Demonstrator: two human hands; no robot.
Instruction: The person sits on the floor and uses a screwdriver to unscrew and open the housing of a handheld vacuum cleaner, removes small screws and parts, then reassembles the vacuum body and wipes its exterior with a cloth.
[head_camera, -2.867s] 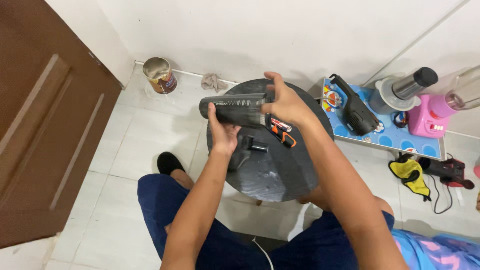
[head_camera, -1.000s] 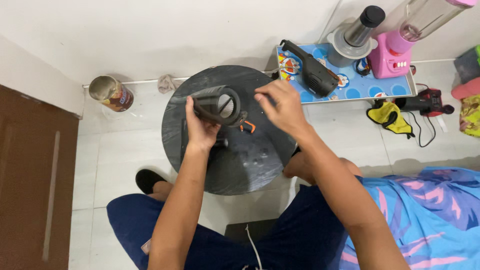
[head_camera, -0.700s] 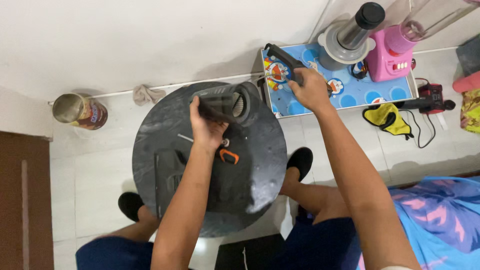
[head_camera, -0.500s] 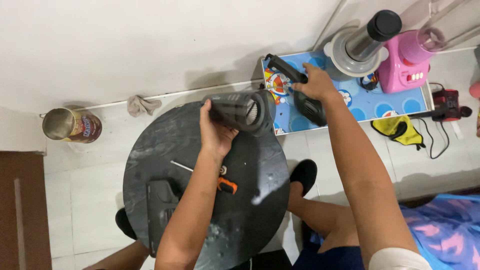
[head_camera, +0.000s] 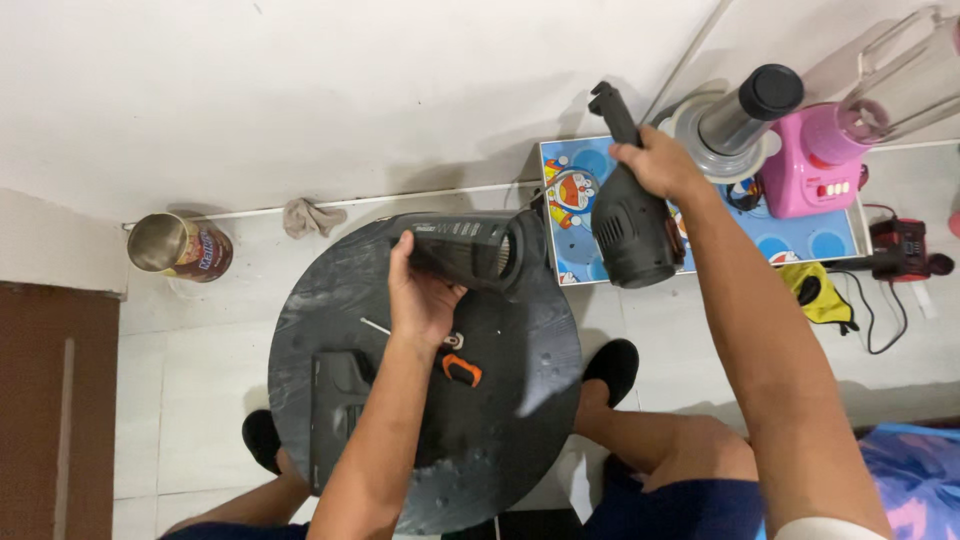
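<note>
Both hands grip — left hand (head_camera: 425, 295) the dark housing (head_camera: 470, 250), right hand (head_camera: 665, 165) now lifting the motor body (head_camera: 630, 235).

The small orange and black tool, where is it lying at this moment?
In the head view, the small orange and black tool lies on the round dark table, near its centre, just below the left hand and right of the flat black panel.

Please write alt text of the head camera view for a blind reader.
Above a round black table, the left hand holds a dark tube-shaped housing and the right hand lifts a black motor unit by its handle.
</note>
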